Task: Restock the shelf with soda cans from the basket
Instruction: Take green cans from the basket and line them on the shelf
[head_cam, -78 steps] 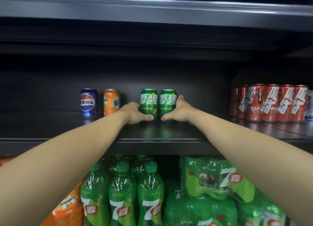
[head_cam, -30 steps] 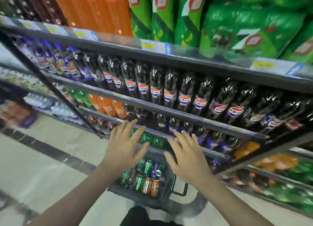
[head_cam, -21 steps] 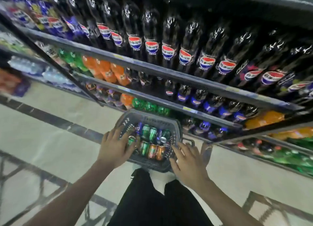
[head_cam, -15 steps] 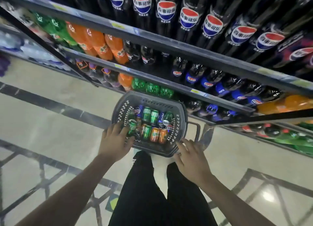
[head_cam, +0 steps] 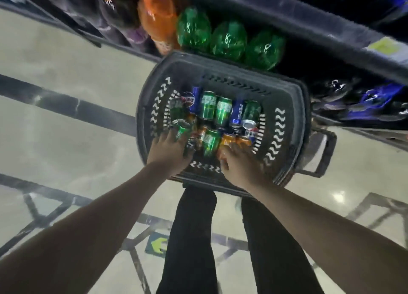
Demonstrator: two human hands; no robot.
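Nearest, the person's dark trouser legs [head_cam: 189, 238] stand on a pale, glossy floor [head_cam: 66, 121] crossed by dark bands. Both bare forearms reach down into the basket [head_cam: 289, 126], a dark plastic tub with rounded corners, wavy cut-out slots in its walls and a loop handle at its right end; it sits on the floor just before the lowest shelf. The left hand [head_cam: 169, 150] lies on a green can [head_cam: 181, 131] at the basket's near left, fingers curving over it, though blur hides whether the grip has closed. The right hand [head_cam: 239, 161] rests on the orange cans [head_cam: 231, 140] at the near right, and its fingers are hidden, so I cannot tell whether it holds one. The remaining cans [head_cam: 215, 110], green, blue and orange, lie jumbled on their sides, touching one another. Judging by the kind, full cans are stiff, smooth, fairly weighty metal cylinders, likely slick and prone to rolling; wrapping the fingers round the middle of the wall seems surest, since thin walls can dent. Beyond, green bottles [head_cam: 227, 40] and an orange one [head_cam: 157, 20] stand on the shelf [head_cam: 331, 29].
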